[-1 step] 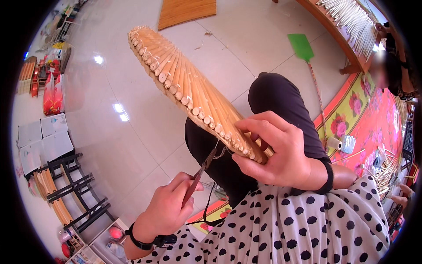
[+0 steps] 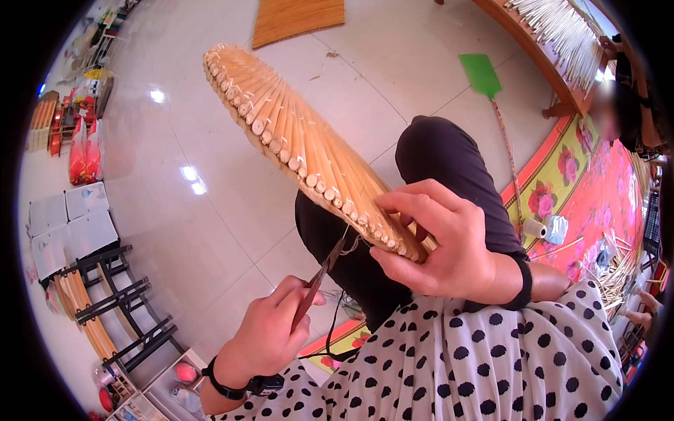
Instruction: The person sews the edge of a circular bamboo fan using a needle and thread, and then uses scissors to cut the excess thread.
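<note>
My right hand [image 2: 446, 242] grips the near end of a long, rounded piece made of tan stalks [image 2: 302, 144], thumb below and fingers on its upper face. The stalks fan out side by side, their cut round ends lining the left edge, with white stitches across them. It slants up and away over my knees. My left hand [image 2: 270, 333] is closed around a slim tool [image 2: 312, 291] with a reddish-brown handle and a dark metal tip; its exact kind is unclear. The tip meets a pale string [image 2: 353, 243] hanging at the piece's lower edge.
A green fly swatter [image 2: 482, 76] lies ahead on the tiled floor, near a wooden board [image 2: 298, 19]. At right, another person works by a wooden table [image 2: 516, 31] bearing pale sticks, beside a flowered mat [image 2: 562, 189]. Black folded frames [image 2: 123, 309] and white boxes [image 2: 70, 217] stand left.
</note>
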The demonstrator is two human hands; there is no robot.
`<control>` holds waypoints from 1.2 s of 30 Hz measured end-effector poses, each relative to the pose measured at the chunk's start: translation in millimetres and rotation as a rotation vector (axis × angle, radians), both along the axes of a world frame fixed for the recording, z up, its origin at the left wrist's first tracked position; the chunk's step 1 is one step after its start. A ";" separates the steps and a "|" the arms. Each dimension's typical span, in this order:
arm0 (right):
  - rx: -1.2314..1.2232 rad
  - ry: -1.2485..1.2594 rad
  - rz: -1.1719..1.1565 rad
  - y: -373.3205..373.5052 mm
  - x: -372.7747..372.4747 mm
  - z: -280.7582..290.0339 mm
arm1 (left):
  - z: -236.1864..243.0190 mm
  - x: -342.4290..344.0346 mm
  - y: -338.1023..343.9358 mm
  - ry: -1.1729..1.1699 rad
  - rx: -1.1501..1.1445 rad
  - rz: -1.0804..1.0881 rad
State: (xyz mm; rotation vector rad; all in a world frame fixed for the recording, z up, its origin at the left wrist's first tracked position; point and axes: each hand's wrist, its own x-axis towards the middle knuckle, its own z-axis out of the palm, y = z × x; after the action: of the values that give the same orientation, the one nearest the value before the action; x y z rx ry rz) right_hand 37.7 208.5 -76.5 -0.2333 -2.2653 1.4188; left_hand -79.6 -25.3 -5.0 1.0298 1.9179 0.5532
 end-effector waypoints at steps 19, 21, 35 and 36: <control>0.113 0.137 -0.057 -5.1 -0.4 2.6 | -22.5 28.4 -16.6 0.044 0.078 0.119; 0.132 0.108 -0.094 6.1 -1.1 1.5 | -24.1 32.5 -23.2 0.036 0.047 0.128; 0.272 0.282 -0.124 25.7 1.6 4.2 | -31.9 44.2 -20.8 0.036 0.284 0.180; 0.302 0.238 -0.062 27.3 5.2 3.8 | -33.9 43.1 -17.9 0.093 0.338 0.130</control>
State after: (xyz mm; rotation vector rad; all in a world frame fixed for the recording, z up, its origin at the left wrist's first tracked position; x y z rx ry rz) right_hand 42.9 235.8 -72.7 -0.0347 -2.2146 0.9981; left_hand -36.5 -43.2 -38.8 1.1627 2.0271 0.9430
